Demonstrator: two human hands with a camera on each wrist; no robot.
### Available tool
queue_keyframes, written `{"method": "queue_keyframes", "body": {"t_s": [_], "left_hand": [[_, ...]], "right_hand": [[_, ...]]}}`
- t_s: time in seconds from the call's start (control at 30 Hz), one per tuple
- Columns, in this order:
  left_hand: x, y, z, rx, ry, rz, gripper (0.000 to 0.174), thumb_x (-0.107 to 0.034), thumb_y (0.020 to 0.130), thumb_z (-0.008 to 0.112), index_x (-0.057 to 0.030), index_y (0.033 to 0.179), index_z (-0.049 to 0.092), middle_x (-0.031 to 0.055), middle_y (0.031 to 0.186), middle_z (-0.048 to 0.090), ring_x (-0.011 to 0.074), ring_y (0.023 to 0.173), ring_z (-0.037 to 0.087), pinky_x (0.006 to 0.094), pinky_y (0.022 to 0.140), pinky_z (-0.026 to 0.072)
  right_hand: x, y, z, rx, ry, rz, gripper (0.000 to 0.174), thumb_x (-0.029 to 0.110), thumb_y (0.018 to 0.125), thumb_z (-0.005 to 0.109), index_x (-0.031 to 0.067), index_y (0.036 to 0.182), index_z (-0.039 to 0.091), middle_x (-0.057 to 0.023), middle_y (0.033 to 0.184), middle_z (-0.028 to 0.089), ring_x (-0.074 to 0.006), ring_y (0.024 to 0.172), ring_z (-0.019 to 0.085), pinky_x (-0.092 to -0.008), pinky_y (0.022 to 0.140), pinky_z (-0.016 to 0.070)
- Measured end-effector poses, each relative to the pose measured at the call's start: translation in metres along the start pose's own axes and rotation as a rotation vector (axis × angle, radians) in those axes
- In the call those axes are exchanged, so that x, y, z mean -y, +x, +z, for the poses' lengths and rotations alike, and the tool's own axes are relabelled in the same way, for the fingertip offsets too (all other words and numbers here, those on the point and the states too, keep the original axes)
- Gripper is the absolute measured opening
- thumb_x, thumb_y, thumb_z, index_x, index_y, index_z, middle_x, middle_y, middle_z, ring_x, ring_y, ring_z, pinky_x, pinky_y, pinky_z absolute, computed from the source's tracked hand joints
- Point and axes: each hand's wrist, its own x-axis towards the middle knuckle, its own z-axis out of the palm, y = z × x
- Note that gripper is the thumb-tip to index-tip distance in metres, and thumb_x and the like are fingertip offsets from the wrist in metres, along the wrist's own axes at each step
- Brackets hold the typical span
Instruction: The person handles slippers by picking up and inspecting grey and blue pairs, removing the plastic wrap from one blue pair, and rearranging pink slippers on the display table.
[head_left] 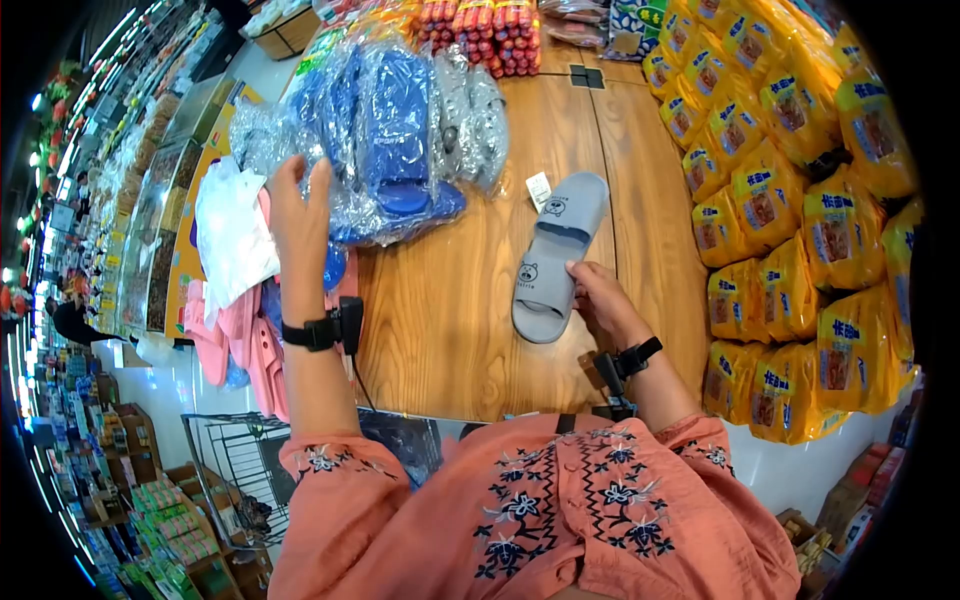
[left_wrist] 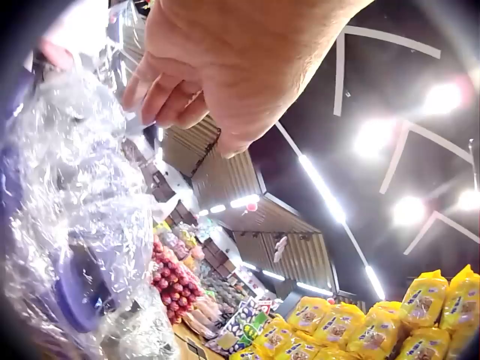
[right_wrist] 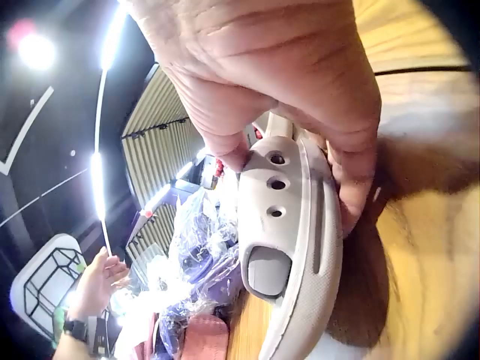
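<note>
My right hand grips a nested pair of grey slippers by the side, thumb on top and fingers underneath. Each strap bears a small printed bear face, and a white tag sticks out beside them. In the right wrist view the side of the grey slippers shows several small holes. My left hand is raised with loosely bent fingers and holds nothing. It is beside a heap of plastic-wrapped blue slippers and a white plastic bag.
Pink slippers lie at the left edge of the wooden table. Stacked yellow packages line the right side. Red-wrapped sausages sit at the back. A wire shopping cart stands at lower left.
</note>
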Motion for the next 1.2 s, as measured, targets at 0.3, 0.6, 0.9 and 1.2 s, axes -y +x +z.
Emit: {"method": "queue_keyframes", "body": {"t_s": [0.3, 0.6, 0.9, 1.2], "left_hand": [[0.039, 0.06, 0.111, 0.406, 0.243, -0.266, 0.097, -0.063, 0.084, 0.068, 0.0213, 0.129, 0.052, 0.0415, 0.126, 0.059, 0.0466, 0.122, 0.06, 0.0436, 0.104, 0.0454], [0.072, 0.058, 0.137, 0.483, -0.004, -0.406, 0.102, -0.062, 0.068, 0.083, 0.022, 0.12, 0.06, 0.033, 0.12, 0.066, 0.0386, 0.112, 0.067, 0.0388, 0.097, 0.0505], [0.033, 0.037, 0.131, 0.401, -0.501, -0.483, 0.068, -0.034, 0.076, 0.086, 0.0158, 0.116, 0.063, 0.0189, 0.105, 0.07, 0.0232, 0.087, 0.07, 0.0339, 0.077, 0.0558], [0.004, 0.01, 0.128, 0.411, -0.303, -0.274, 0.056, -0.038, 0.082, 0.083, 0.007, 0.105, 0.059, 0.0125, 0.096, 0.067, 0.0146, 0.083, 0.063, 0.0282, 0.073, 0.0524]], "right_hand": [[0.015, -0.004, -0.037, -0.182, -0.081, -0.214, 0.042, 0.03, 0.096, 0.064, -0.0085, 0.114, 0.065, -0.0106, 0.098, 0.07, -0.0182, 0.087, 0.065, -0.0305, 0.08, 0.0525], [0.017, 0.001, -0.081, -0.294, 0.23, -0.234, 0.036, 0.027, 0.1, 0.061, -0.006, 0.113, 0.067, -0.0092, 0.101, 0.071, -0.0183, 0.089, 0.067, -0.0325, 0.082, 0.053], [0.022, 0.005, -0.111, -0.402, -0.008, -0.341, 0.039, 0.03, 0.099, 0.061, -0.0048, 0.114, 0.068, -0.006, 0.101, 0.069, -0.0147, 0.091, 0.063, -0.0282, 0.082, 0.0497], [0.028, -0.004, -0.111, -0.509, -0.238, -0.359, 0.042, 0.033, 0.095, 0.066, -0.0046, 0.114, 0.068, -0.007, 0.098, 0.069, -0.0153, 0.089, 0.064, -0.0286, 0.08, 0.05]]}}
